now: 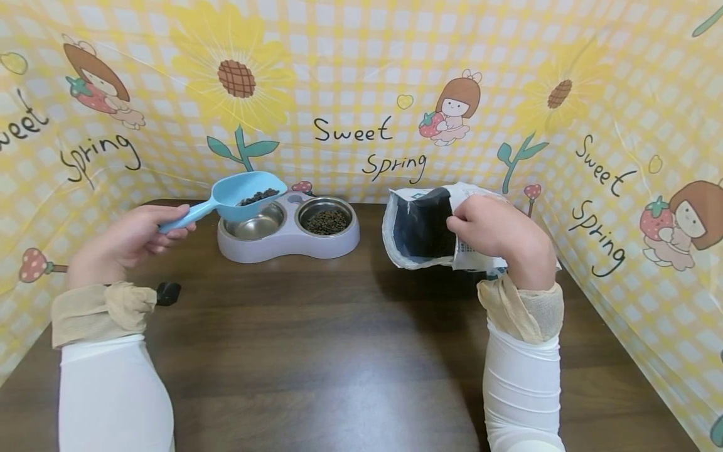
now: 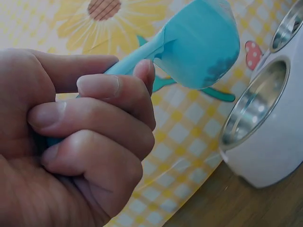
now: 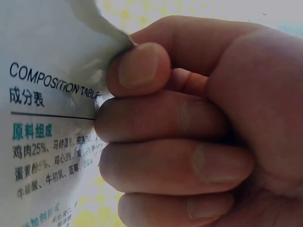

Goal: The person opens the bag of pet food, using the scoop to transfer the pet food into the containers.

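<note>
My left hand (image 1: pixel 138 232) grips the handle of a light blue scoop (image 1: pixel 228 191), its fingers curled round it in the left wrist view. Dark brown kibble (image 1: pixel 258 197) lies in the scoop's bowl, which is held above the left bowl (image 1: pixel 257 225) of a pale lilac double feeder (image 1: pixel 282 245). Bare metal shows in that left bowl; kibble (image 1: pixel 326 222) covers the bottom of the right one. On the right, my right hand (image 1: pixel 497 229) pinches the edge of a white food bag (image 3: pixel 47 47). The bag's mouth gapes toward me, its inside dark.
A brown wooden table (image 1: pixel 316 351) carries the feeder and bag. Yellow checked cloth (image 1: pixel 350 75) with printed flowers and figures stands behind and at both sides, close behind the feeder. A small black object (image 1: pixel 168 293) sticks out by the left wrist band.
</note>
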The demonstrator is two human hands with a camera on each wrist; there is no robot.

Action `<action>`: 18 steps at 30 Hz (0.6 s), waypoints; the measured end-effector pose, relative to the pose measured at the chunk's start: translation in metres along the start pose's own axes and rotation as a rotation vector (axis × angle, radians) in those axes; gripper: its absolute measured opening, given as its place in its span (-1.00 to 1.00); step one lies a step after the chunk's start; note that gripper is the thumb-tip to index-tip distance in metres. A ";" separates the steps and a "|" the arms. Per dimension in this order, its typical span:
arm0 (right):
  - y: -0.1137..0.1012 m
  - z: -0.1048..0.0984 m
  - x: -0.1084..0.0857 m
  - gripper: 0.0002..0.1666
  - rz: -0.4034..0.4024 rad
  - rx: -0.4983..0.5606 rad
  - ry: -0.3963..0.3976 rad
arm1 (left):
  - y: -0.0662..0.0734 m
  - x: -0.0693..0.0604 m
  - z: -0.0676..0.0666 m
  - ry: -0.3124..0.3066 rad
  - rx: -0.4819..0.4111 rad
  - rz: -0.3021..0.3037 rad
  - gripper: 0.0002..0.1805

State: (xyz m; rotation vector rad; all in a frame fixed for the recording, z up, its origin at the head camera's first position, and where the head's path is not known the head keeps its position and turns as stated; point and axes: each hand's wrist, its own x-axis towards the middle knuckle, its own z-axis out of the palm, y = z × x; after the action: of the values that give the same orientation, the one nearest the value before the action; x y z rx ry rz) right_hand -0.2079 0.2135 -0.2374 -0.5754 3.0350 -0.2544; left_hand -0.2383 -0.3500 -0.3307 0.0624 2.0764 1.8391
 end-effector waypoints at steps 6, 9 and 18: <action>0.000 0.000 0.000 -0.40 -0.003 -0.008 0.009 | -0.002 -0.006 -0.009 0.036 0.062 -0.024 -0.44; 0.000 0.000 -0.001 -0.40 -0.001 -0.007 0.009 | -0.001 -0.006 -0.009 0.063 0.133 -0.044 -0.44; 0.001 0.001 0.000 -0.39 -0.005 0.009 0.011 | 0.002 -0.006 -0.006 0.133 0.295 -0.091 -0.44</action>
State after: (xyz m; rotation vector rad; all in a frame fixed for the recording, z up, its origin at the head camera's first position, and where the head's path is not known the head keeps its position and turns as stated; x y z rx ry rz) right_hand -0.2081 0.2147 -0.2382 -0.5827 3.0419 -0.2723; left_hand -0.2347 -0.3576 -0.3268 -0.0790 2.3866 1.5102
